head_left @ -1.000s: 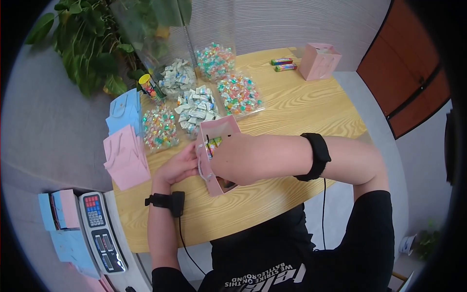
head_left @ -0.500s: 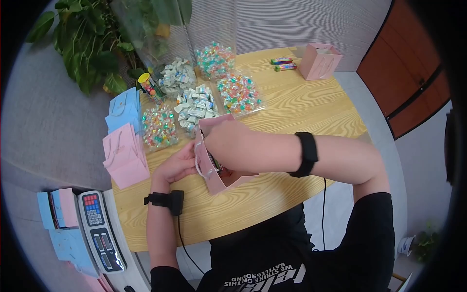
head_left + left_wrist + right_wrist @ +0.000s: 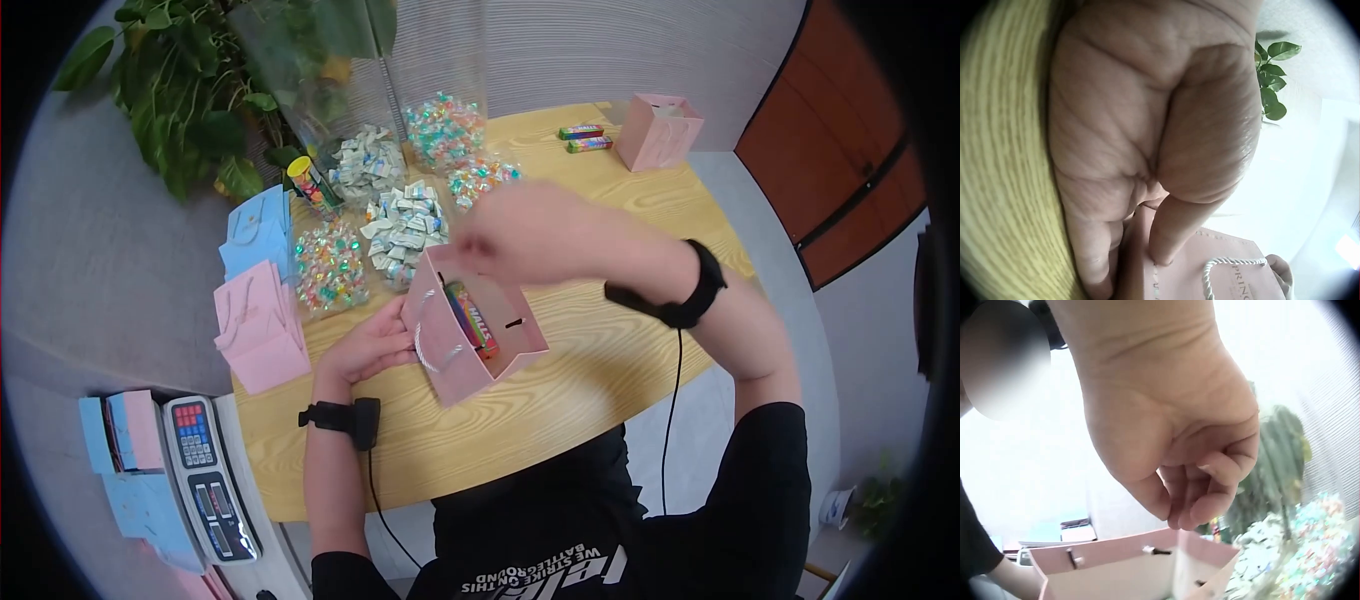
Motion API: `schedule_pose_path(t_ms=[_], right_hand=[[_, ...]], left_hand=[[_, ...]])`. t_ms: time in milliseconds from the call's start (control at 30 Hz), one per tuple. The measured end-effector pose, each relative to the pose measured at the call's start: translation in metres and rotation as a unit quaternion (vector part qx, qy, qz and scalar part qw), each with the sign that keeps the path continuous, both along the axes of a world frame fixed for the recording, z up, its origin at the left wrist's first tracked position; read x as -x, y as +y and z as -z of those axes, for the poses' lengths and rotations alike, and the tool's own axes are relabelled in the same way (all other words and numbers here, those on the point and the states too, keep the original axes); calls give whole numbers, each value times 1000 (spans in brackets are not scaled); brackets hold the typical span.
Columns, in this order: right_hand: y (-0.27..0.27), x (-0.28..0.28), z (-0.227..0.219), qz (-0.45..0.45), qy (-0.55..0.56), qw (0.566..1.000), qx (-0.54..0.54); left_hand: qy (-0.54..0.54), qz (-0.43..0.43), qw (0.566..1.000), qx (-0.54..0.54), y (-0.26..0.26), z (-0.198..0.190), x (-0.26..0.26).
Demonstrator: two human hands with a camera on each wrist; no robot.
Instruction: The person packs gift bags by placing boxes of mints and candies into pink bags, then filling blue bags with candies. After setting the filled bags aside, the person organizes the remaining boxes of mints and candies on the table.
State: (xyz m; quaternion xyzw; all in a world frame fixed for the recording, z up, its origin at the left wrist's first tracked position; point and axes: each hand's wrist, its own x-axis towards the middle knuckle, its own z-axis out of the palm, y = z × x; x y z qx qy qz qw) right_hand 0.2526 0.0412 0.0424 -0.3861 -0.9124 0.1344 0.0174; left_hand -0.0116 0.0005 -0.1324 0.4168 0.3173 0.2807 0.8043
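On the left of the surface (image 3: pixel 620 230): flat pink bags (image 3: pixel 262 330) lie just beside the blue bags (image 3: pixel 255 235), both out beyond the left hand (image 3: pixel 362 345).
Left grip: pinching the open pink bag (image 3: pixel 452 378), the thumb on its handle face, the other fingers low along its side, next to the surface.
Open pink bag: stands just to the right of the left hand, mouth upward, a white rope handle (image 3: pixel 1235 260) on the face nearer that hand.
Halls packet (image 3: pixel 476 322): inside that bag, close to the handle face, its long axis running from the far left towards the near right.
Nearer hand: the left is closer sideways, but the bag's wall stands between; the right has the open mouth below it.
Right hand (image 3: pixel 540 235): raised over the far rim; from its fingertips the packet lies lower and towards the person.
Right grip: fingers curled in, thumb tip close to the fingertips, nothing seen between them.
Far right: two candy packets (image 3: pixel 590 145) lie just beside the far pink bag (image 3: pixel 655 140), well apart from both hands.
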Motion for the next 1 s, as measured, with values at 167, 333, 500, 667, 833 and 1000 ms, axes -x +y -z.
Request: schedule_pose_path(t_ms=[167,333,500,667,833,1000], right_hand=[[75,-55,23,174,-9,969,-173],[152,-128,110,249,-54,950,-180],[176,-155,157,308,-88,927,-193],[189,-158,180,329,-83,917,-209],[188,-158,171,333,-70,918,-203],[182,-162,159,297,-94,924,-221]], left_hand=[[15,14,1000,-7,0,-4,-3],[23,-1,1000,7,-1,-5,-3],[21,0,1000,13,1,2,2],[25,7,999,24,2,1,3],[16,-4,999,35,0,0,1],[40,-1,999,31,2,0,1]])
